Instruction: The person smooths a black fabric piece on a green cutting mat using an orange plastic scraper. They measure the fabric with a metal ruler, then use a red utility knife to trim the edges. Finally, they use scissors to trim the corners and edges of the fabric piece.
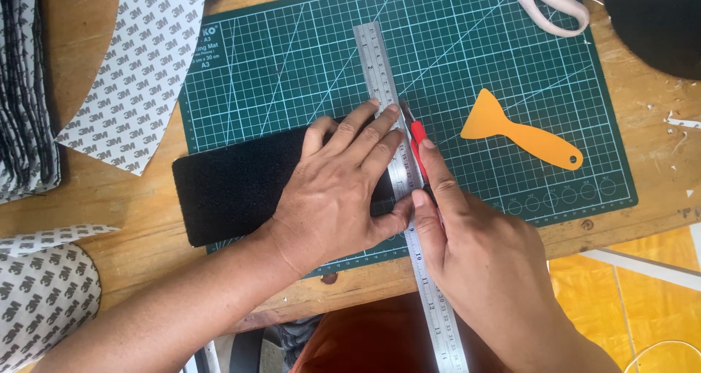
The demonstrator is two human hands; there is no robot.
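Head view: the left hand is lying flat, fingers spread, pressing a steel ruler onto a black felt-like strip that is resting across a green cutting mat. The right hand is pinching a red craft knife, fingers closed, blade running along the ruler's right edge. An orange scraper and pale scissors are lying on the mat's right part, with printed backing sheets lying to the left on the wooden table.

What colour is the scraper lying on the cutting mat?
The scraper is orange, seen in the head view.

Bright, even daylight; soft shadows, sharp focus throughout.
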